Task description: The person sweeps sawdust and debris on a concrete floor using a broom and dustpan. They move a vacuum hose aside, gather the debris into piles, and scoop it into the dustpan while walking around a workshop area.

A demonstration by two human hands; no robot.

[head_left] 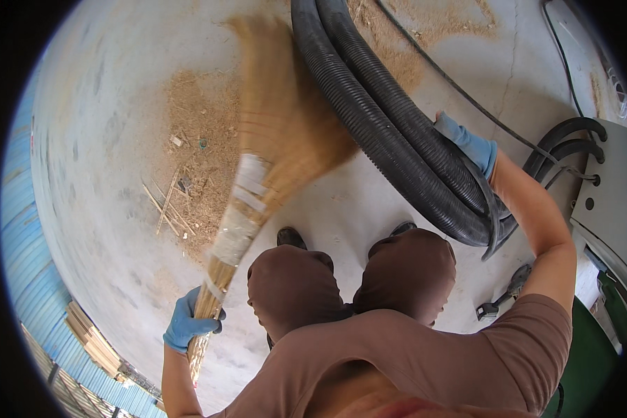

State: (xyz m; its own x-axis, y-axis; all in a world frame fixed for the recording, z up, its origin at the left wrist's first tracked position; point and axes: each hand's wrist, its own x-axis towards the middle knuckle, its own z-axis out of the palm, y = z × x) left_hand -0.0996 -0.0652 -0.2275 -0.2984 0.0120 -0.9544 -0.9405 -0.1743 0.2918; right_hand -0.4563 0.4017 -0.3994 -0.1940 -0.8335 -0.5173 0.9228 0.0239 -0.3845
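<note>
My left hand (195, 322), in a blue work glove, is wrapped round the handle of a straw broom (231, 240). The handle is bound with pale tape, and the wide bristle head, smeared by motion, reaches forward and right to the black corrugated hoses (386, 132). Beside the bristles on the left lies a pile of sawdust (212, 139) with wood slivers and small scraps in it. On the right, my gloved right hand (470, 146) grips a corrugated hose from its outer side; part of its fingers is hidden behind the hose.
More sawdust (404, 42) lies beyond the hoses. A thin black cable (453, 82) crosses the floor to a grey cabinet (609, 188), where the hoses also lead. A small dark tool (505, 292) lies at right. Boards (90, 334) rest by a blue corrugated wall (31, 230).
</note>
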